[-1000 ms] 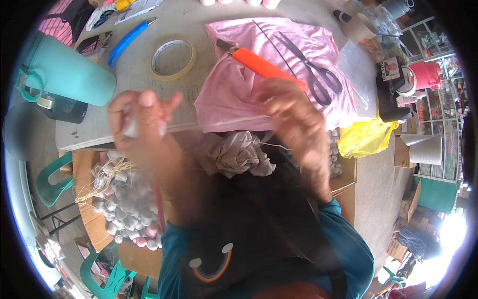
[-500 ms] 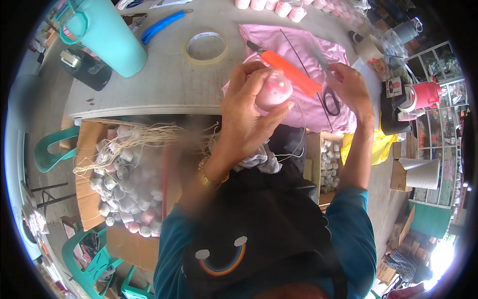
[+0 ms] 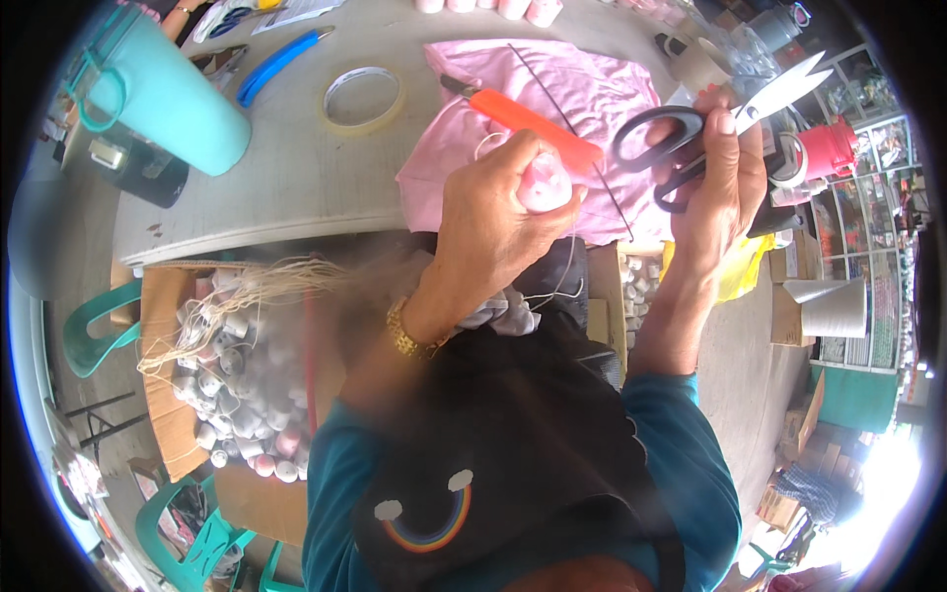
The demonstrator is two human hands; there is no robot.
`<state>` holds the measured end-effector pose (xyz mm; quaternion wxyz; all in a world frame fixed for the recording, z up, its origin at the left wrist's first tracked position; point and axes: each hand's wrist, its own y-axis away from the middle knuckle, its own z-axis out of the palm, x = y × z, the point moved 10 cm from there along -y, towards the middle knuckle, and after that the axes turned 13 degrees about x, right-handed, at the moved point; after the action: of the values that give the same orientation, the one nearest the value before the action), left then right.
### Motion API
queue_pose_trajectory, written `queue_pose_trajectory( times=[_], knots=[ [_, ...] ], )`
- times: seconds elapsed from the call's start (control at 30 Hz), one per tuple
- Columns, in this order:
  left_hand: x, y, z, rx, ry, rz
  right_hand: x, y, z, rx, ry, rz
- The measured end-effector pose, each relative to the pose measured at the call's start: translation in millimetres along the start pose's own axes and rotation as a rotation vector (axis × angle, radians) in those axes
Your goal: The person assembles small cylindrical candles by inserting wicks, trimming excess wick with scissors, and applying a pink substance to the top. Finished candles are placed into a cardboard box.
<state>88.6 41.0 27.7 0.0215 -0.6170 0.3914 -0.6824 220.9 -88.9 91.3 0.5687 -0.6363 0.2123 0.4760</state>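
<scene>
My left hand (image 3: 483, 212) is closed round a small pink-and-white rounded piece (image 3: 544, 185), above the near edge of a pink cloth (image 3: 429, 138). A thin pale cord (image 3: 572, 249) hangs below that hand. On the right, my right hand (image 3: 725, 178) grips black-handled scissors (image 3: 784, 91), their blades slightly parted and pointing up and away to the right. On the cloth lie an orange-handled tool (image 3: 518, 120) and a thin dark rod (image 3: 617, 207). My left fingers partly hide the piece.
A cardboard box (image 3: 166, 414) of small white and pink pieces, with pale strings on top, stands below the table at left. The table (image 3: 286, 187) holds a tape roll (image 3: 328, 116), a blue tool (image 3: 271, 71) and a teal tumbler (image 3: 182, 99). A yellow bag (image 3: 745, 268) is at right.
My right hand has lifted the scissors off the cloth and turned them up to the right. My left hand has tilted the pink-and-white piece. The whole view has shifted slightly.
</scene>
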Motion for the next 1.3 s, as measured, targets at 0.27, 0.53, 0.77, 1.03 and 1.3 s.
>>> queue_pose_trajectory(
  times=[0.27, 0.53, 0.77, 1.03, 1.3],
  knots=[
    [-2, 1, 7, 0.012, 0.083, 0.008, -61, 33, 46, 0.000, 0.374, -0.437],
    [7, -4, -3, 0.046, 0.064, 0.122, -84, 38, 36, 0.210, 0.439, -0.695],
    [-2, -7, -7, 0.085, 0.022, 0.081, -70, 31, -10, 0.567, -0.039, -0.473],
    [7, -8, 0, 0.000, 0.083, 0.087, -4, 1, 7, 0.167, 0.253, -0.038],
    [-2, -8, -1, -0.125, 0.309, -0.110, 112, -65, -19, -0.245, 1.118, -0.012]
  ],
)
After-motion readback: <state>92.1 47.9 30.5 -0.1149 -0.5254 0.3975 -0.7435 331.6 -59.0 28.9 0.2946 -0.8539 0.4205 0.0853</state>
